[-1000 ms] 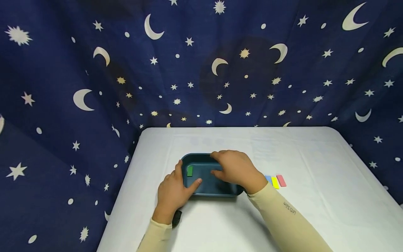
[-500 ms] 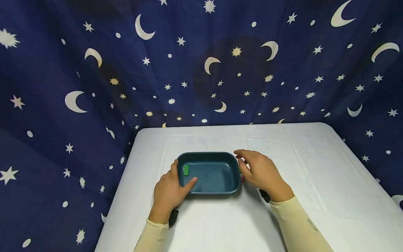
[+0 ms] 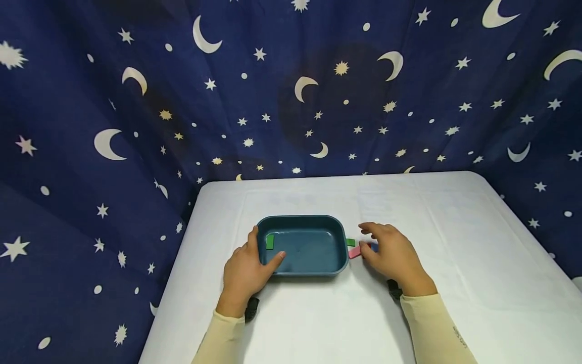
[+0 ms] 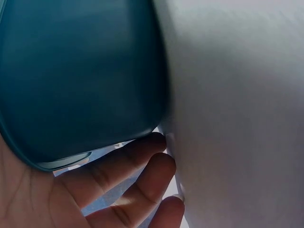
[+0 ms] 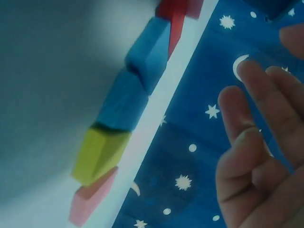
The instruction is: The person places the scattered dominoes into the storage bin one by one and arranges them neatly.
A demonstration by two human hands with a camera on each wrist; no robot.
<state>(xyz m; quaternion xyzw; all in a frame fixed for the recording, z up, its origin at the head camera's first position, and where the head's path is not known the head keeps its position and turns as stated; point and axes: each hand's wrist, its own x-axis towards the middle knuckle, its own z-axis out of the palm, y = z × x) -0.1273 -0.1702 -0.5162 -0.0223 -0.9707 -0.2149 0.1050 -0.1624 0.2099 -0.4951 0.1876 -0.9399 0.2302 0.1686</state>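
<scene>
A dark teal rectangular tray point(image 3: 309, 255) with rounded corners lies on the white table. My left hand point(image 3: 247, 268) grips its left end, thumb over the near rim and fingers along the outside, as the left wrist view shows too. One green block point(image 3: 270, 241) lies inside the tray near its left wall. To the right of the tray my right hand point(image 3: 395, 255) is above the table with loosely bent fingers, holding nothing. Near its thumb are a pink block point(image 3: 354, 252), a blue block point(image 3: 374, 247) and another green block point(image 3: 351, 242).
In the right wrist view a row of blocks stands on the table: red point(image 5: 176, 23), two blue ones, a yellow block point(image 5: 99, 154) and a pink one. A dark blue curtain point(image 3: 273, 101) with moons and stars hangs behind the table's back edge.
My right hand has moved from over the tray to the blocks on its right. My left hand has stayed at the tray's left end. The head view has shifted slightly.
</scene>
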